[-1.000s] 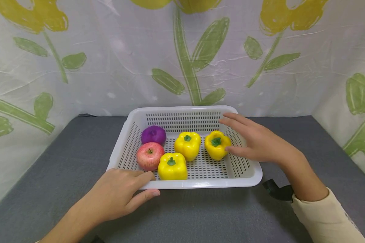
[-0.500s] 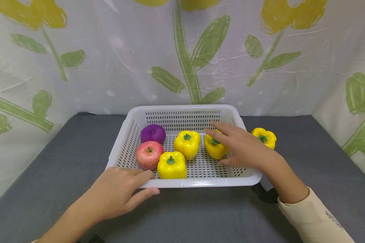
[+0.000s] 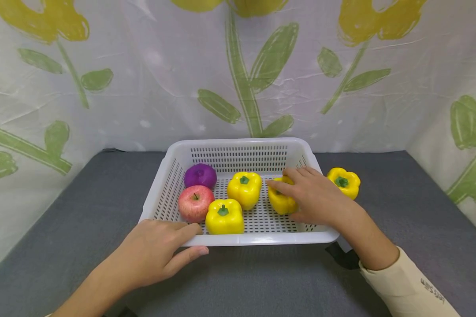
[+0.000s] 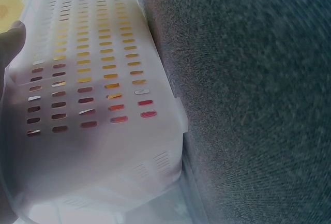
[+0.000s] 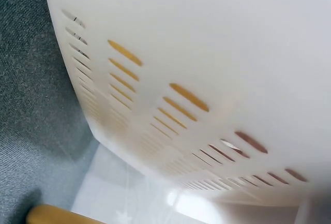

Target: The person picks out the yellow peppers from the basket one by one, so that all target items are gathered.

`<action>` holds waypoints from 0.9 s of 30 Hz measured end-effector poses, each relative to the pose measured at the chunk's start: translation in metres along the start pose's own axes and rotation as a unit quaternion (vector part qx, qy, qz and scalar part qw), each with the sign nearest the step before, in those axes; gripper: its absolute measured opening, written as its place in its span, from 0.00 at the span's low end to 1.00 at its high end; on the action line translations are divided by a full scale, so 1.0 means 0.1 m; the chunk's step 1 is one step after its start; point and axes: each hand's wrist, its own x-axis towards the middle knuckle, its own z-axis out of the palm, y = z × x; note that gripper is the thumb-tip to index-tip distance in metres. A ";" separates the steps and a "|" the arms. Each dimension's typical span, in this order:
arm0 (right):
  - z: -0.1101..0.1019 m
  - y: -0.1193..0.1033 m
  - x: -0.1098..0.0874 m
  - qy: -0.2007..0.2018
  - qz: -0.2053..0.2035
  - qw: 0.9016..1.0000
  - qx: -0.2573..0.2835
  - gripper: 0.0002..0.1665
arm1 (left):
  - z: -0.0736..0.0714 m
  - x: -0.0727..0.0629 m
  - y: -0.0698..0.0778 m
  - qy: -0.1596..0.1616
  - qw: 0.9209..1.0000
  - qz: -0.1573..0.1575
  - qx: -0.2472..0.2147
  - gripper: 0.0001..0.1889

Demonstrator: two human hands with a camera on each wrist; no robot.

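Note:
In the head view, a white slotted plastic basket (image 3: 262,240) holds several things. My left hand (image 3: 162,246) grips its near rim at the left corner, fingers over the edge and thumb outside; the left wrist view shows the thumb (image 4: 11,43) by the basket's outer wall (image 4: 93,151). My right hand (image 3: 319,196) reaches into the right side, its fingers curled round a yellow bell pepper (image 3: 280,203). That pepper's stem is mostly covered by the fingers. The right wrist view is filled by the basket's side wall (image 5: 207,38); the right fingers are hidden there.
Left in the basket lie a purple round vegetable (image 3: 200,176), a red apple (image 3: 195,204) and a yellow pepper (image 3: 224,218). Another yellow pepper (image 3: 244,190) sits mid-basket. Outside, right, stands one more pepper (image 3: 344,182) on the grey tabletop (image 3: 238,281). Flowered cloth (image 3: 162,88) hangs behind.
My right hand has moved left and down onto the right-hand pepper, and its fingers have closed round it. The pepper outside has come into sight. My left hand has stayed on the rim.

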 end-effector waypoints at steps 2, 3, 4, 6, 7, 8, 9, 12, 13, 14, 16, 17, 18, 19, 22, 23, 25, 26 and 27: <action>0.00 -0.01 0.00 -0.006 0.004 1.000 0.001 0.45 | 0.00 0.00 0.00 -0.002 1.000 -0.002 0.000 0.14; 0.01 -0.01 0.01 -0.010 0.005 1.000 0.003 0.44 | 0.00 0.00 0.00 -0.003 1.000 -0.003 0.000 0.14; 0.00 -0.01 0.01 -0.014 0.006 1.000 0.005 0.43 | 0.00 0.00 0.00 -0.004 1.000 -0.003 0.000 0.14; 0.00 -0.01 0.01 -0.025 0.010 1.000 0.014 0.43 | 0.00 0.00 0.00 -0.003 1.000 -0.002 0.001 0.14; 0.00 -0.02 0.01 -0.030 0.011 0.999 0.019 0.44 | 0.00 0.00 0.00 -0.002 1.000 -0.002 0.000 0.14; 0.00 -0.02 0.00 -0.034 0.011 0.999 0.023 0.44 | 0.00 0.00 0.00 -0.002 1.000 -0.002 0.000 0.14; -0.01 -0.03 0.00 -0.037 0.012 0.999 0.027 0.43 | 0.00 0.00 0.00 -0.001 1.000 -0.001 0.000 0.14; -0.01 -0.07 -0.01 -0.047 0.011 0.998 0.029 0.43 | 0.00 0.00 0.00 0.003 1.000 0.001 -0.001 0.15; -0.01 -0.08 -0.01 -0.047 0.008 0.999 0.026 0.43 | 0.00 0.00 0.00 0.005 1.000 0.002 -0.001 0.15; -0.01 -0.09 -0.01 -0.048 0.006 0.999 0.021 0.42 | 0.00 0.00 0.00 0.006 1.000 0.002 -0.001 0.15; -0.02 -0.12 -0.02 -0.047 0.000 0.999 0.010 0.42 | 0.00 0.00 0.00 0.008 1.000 0.003 0.000 0.15; -0.02 -0.12 -0.02 -0.046 -0.004 0.999 0.006 0.42 | 0.00 0.00 0.00 0.008 1.000 0.003 0.000 0.15; -0.02 -0.13 -0.02 -0.044 -0.007 0.999 0.002 0.41 | 0.00 0.00 0.00 0.008 1.000 0.003 0.000 0.15; -0.01 -0.13 -0.03 -0.043 -0.009 0.999 -0.001 0.41 | 0.00 0.00 0.00 0.007 1.000 0.002 0.001 0.15; -0.01 -0.14 -0.03 -0.038 -0.015 0.999 -0.001 0.38 | 0.00 0.00 0.00 0.005 1.000 0.002 0.000 0.15; 0.00 -0.14 -0.03 -0.036 -0.017 0.999 0.001 0.38 | 0.00 0.00 0.00 0.005 1.000 0.002 0.000 0.15; 0.00 -0.13 -0.03 -0.035 -0.019 0.999 0.006 0.37 | 0.01 0.00 0.00 0.006 1.000 0.003 0.001 0.15; 0.00 -0.13 -0.03 -0.035 -0.021 0.999 0.008 0.36 | 0.01 0.00 0.00 0.006 1.000 0.003 0.001 0.15; 0.00 -0.13 -0.03 -0.035 -0.022 0.999 0.010 0.35 | 0.01 0.00 0.00 0.007 1.000 0.003 0.001 0.15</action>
